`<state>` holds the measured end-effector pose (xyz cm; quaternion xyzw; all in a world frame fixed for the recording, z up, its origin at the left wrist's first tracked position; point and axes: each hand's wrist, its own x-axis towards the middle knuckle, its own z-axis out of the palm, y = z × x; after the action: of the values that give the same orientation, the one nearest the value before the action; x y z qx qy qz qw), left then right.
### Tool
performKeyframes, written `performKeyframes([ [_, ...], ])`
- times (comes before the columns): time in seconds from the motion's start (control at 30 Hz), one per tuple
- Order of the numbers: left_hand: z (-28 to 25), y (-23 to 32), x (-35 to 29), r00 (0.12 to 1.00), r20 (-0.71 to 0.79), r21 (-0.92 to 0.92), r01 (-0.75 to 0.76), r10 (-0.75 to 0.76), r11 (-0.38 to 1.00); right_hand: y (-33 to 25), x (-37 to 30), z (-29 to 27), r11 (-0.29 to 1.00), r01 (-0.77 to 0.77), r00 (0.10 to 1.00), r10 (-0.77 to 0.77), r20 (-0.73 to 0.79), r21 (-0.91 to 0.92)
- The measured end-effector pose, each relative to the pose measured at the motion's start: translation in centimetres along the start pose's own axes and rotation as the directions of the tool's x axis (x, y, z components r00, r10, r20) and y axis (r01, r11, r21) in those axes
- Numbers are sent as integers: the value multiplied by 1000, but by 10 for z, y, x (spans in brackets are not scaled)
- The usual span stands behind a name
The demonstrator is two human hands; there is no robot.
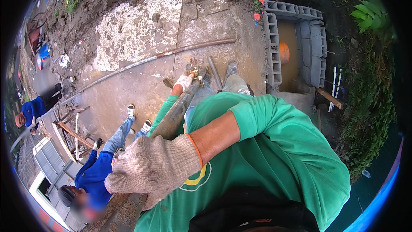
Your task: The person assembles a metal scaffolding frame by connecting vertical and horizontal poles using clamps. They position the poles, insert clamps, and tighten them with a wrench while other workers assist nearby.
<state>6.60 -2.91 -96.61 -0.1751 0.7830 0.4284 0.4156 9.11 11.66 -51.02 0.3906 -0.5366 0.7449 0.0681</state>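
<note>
I hold a thick, muddy metal pipe (174, 114) that slants from the lower left up to the ground ahead of my feet. My right hand (152, 167), in a knitted work glove, crosses my body and is wrapped round the pipe's near part. Farther down, my gloved left hand (184, 81) is closed at the pipe's lower part, its fingers partly hidden. Beside that hand is a rusty metal fitting (195, 69), perhaps a clamp; whether it is fixed to the pipe I cannot tell. A shorter pipe (214, 72) stands out between my boots.
A long thin pipe (141, 64) crosses the wet concrete (214, 21). One person in blue (96, 172) stands close at left; another person (34, 108) is farther off, a hand at that pipe. At right, a hollow-block pit (272, 47) holds muddy water and an orange bucket (284, 53).
</note>
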Motion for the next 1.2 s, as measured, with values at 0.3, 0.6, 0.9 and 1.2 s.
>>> performKeyframes([
  [0.3,1,-13,-13,995,86,-150,-44,57,988,0,12,-10,985,-53,985,24,172,167],
  [0.6,56,14,-129,946,-317,-504,-233,73,832,-3,10,-37,954,-224,892,117,436,202],
  [0.9,-78,161,-474,-93,-972,142,-965,218,220,-4,-10,-45,952,111,980,-153,129,285],
  [1.2,-21,365,-560,-554,-715,699,-553,426,455,3,-9,-35,820,-307,950,290,113,483],
])
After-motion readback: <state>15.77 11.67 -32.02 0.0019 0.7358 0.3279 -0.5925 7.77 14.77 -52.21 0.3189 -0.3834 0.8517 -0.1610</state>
